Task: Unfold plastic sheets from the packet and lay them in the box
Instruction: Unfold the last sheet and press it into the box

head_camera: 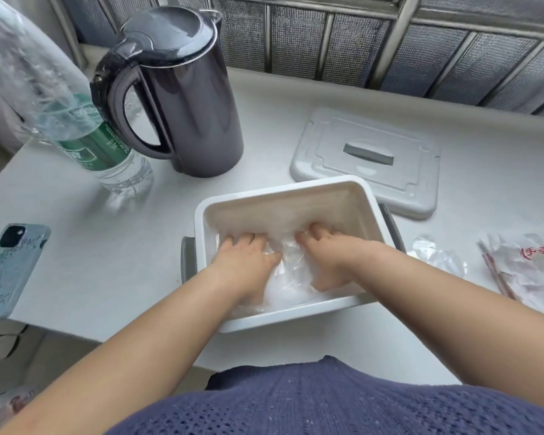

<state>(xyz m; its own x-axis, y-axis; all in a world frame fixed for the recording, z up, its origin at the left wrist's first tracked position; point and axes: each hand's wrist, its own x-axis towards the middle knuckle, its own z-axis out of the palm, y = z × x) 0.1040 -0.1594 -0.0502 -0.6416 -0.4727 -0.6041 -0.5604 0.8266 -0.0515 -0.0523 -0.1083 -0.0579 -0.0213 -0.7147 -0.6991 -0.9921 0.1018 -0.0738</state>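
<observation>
Here on the table [107, 277] the white box [368, 208] sits near me. My left hand [248, 262] and right hand [324, 255] are both inside it, fingers spread, pressing the clear plastic sheet [288, 271] onto its floor. The packet [531, 268] lies to the right.

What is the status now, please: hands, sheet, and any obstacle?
Left hand and right hand inside the box, pressing the plastic sheet down. It is crumpled, not yet flat. Lid off, behind; nothing blocks.
</observation>
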